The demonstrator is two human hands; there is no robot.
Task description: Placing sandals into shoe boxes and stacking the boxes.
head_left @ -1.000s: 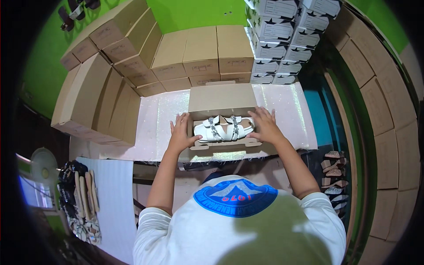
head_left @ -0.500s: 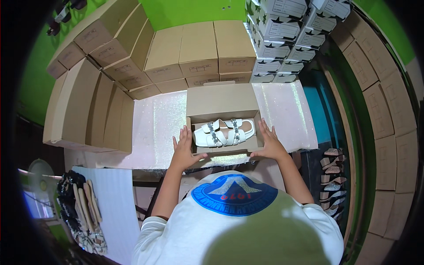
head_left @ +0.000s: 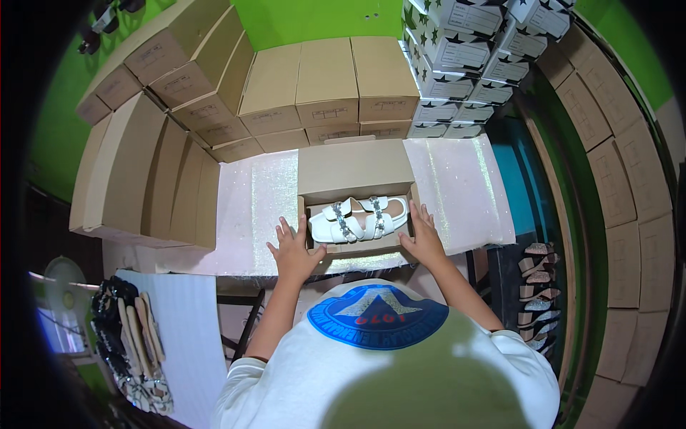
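An open brown cardboard shoebox [head_left: 357, 168] lies on the table in front of me, its lid folded back at the far side. Inside it rest white sandals [head_left: 357, 220] with jewelled silver straps; whether a second one lies beneath, I cannot tell. My left hand [head_left: 294, 252] is at the box's near left corner, fingers spread and thumb by the front wall. At the right end, my right hand [head_left: 424, 239] has its fingers stretched along the side and its thumb at the front corner. Both hands touch or nearly touch the cardboard, without visibly wrapping round it.
Brown cartons [head_left: 327, 75] line the table's back, and more boxes [head_left: 143, 171] stand at the left. White star-patterned boxes [head_left: 461, 53] are stacked at the back right. Several shoes [head_left: 537, 293] sit on the right. Sandal parts [head_left: 132, 336] lie at the lower left on white cloth [head_left: 187, 336].
The shoebox with the sandals has shifted slightly left and nearer to me. My right hand has moved left with it, and my left hand's fingers have spread and come slightly nearer.
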